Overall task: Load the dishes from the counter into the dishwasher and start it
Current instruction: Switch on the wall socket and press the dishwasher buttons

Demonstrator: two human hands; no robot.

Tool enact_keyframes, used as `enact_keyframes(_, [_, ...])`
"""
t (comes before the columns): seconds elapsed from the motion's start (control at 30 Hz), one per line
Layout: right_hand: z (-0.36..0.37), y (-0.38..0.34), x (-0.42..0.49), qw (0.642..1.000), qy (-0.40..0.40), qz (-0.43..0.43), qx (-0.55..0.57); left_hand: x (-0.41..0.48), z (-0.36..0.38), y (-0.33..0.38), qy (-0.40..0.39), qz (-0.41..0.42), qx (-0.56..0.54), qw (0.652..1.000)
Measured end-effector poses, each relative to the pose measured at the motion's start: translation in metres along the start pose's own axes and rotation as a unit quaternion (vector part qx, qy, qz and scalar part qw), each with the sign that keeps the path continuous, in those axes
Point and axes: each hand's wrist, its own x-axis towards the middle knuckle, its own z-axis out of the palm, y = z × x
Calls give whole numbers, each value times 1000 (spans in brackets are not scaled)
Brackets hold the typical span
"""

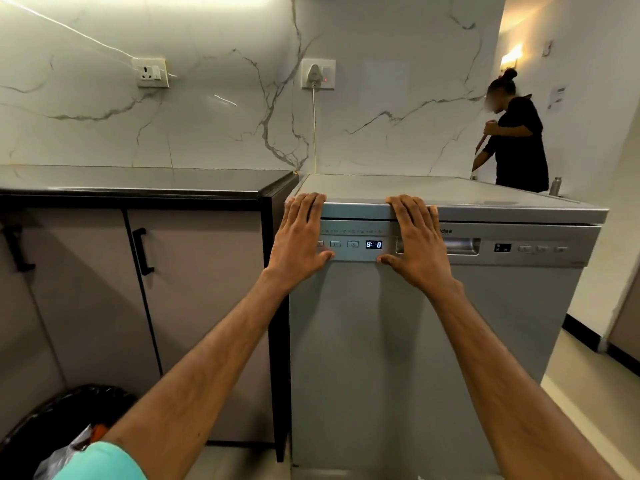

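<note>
While the dishwasher (398, 358) door is closed, the left hand (300, 233) and right hand (417, 239) press flat on it, fingers spread, gripping nothing. Its display (374, 244) reads "8: 8"; the brand shows only "idea".

Silver-grey dishwasher (398, 341), black counter (138, 183), mauve cabinet doors (86, 289), white grey-veined marble wall (225, 109), teal sleeve (104, 462).

White veined marble wall (214, 133), two sockets (151, 73), glowing wall lamp (512, 57)

Black counter (138, 183) bare, grey dishwasher top (433, 192) under 2 hands' fingertips (308, 199)
</note>
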Motion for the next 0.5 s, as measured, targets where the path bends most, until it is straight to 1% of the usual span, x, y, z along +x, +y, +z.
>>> enact_keyframes(0.5, [2,0,-1,1000,9,4,13,0,1,2,8,-2,-5,1000])
